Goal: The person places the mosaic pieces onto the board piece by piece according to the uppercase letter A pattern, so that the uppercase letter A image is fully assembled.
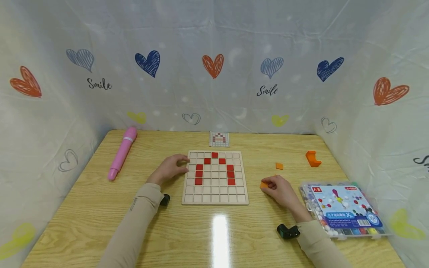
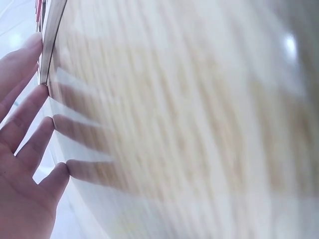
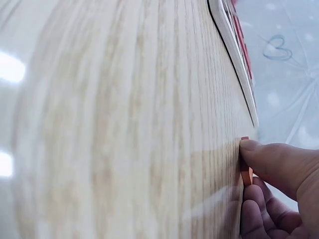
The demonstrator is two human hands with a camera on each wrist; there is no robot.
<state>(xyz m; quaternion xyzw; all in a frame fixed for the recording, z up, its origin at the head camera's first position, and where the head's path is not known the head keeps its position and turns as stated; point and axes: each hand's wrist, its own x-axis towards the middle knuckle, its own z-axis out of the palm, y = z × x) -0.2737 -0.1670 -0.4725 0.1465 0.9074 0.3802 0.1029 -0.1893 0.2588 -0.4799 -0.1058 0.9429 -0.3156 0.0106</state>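
Observation:
A square wooden grid board (image 1: 215,190) lies flat on the table, with red square tiles (image 1: 199,174) set in an arch shape in its cells. At the board's left edge rests my left hand (image 1: 169,167), fingers spread and loosely bent; in the left wrist view its fingertips (image 2: 42,90) are right at the board's side. To the right of the board, my right hand (image 1: 280,190) pinches an orange square tile (image 3: 246,172) between thumb and fingers, close over the table. Another orange tile (image 1: 279,166) lies just beyond that hand.
Behind the board lies a small pattern card (image 1: 219,139) showing a similar arch. A pink wand-like object (image 1: 123,154) is at the left, an orange U-shaped block (image 1: 312,159) at the right. A clear box (image 1: 346,208) with a printed label stands near the right edge.

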